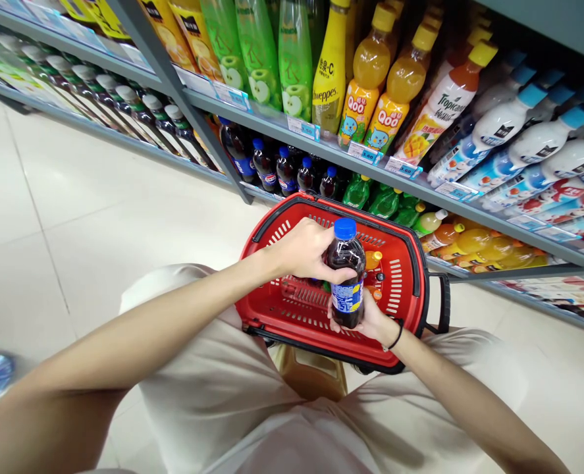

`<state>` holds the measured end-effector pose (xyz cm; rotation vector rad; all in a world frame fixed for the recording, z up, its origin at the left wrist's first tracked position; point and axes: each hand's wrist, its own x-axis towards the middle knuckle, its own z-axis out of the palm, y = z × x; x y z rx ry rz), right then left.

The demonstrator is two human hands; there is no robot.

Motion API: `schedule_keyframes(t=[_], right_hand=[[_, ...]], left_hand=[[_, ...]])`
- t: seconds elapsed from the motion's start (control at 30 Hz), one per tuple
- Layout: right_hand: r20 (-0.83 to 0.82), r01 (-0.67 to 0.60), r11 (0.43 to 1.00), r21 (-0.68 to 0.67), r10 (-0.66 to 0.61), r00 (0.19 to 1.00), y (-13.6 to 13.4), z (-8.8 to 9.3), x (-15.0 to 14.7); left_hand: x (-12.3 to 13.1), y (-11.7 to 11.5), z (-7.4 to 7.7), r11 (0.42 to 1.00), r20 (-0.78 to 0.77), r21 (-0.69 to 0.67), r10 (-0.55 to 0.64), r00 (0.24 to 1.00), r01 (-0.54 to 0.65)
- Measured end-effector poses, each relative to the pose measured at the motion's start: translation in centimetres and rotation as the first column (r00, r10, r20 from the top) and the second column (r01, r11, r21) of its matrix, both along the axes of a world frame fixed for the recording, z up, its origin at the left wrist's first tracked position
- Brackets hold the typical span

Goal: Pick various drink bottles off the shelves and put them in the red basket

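Note:
A dark cola bottle with a blue cap and a blue label stands nearly upright above the red shopping basket. My left hand grips its upper part, thumb across the front and fingers behind the neck. Lower down, my right hand is closed round the bottle's base from the right and below. Inside the basket, partly hidden behind the bottle, lies an orange drink bottle along with other items I cannot make out fully.
Ahead is a shelf packed with drinks, among them green apple bottles and white bottles with blue caps. Smaller cola bottles fill the level below. The basket's black handle sticks out right. A stool is beneath me.

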<state>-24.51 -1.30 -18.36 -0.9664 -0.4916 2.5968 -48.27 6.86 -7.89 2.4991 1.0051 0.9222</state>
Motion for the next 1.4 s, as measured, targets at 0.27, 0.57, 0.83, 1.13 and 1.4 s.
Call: schedule_keyframes(t=[0.27,0.57,0.83,1.13,1.4], right_hand=[[0.025,-0.036,0.999,0.041,0.035,0.999,0.1,0.4,0.0],[0.016,-0.037,0.999,0.035,0.036,0.999,0.0,-0.3,0.1],[0.008,-0.030,0.998,0.056,0.029,1.000,-0.1,-0.6,0.2],[-0.018,-0.044,0.997,0.069,0.045,0.999,0.1,-0.3,0.0],[0.019,-0.044,0.998,0.051,0.043,0.999,0.1,-0.2,-0.1]], left_hand=[[-0.1,0.1,-0.1,1.000,-0.019,-0.030,-0.005,1.000,0.005],[-0.1,0.1,-0.4,0.999,-0.063,-0.044,0.005,0.998,-0.007],[-0.1,0.2,-0.4,0.999,-0.036,-0.039,0.003,0.999,-0.005],[0.0,0.2,-0.3,0.999,-0.021,-0.034,0.011,1.000,-0.012],[-0.1,0.2,-0.4,1.000,-0.060,-0.027,0.009,0.998,-0.011]])
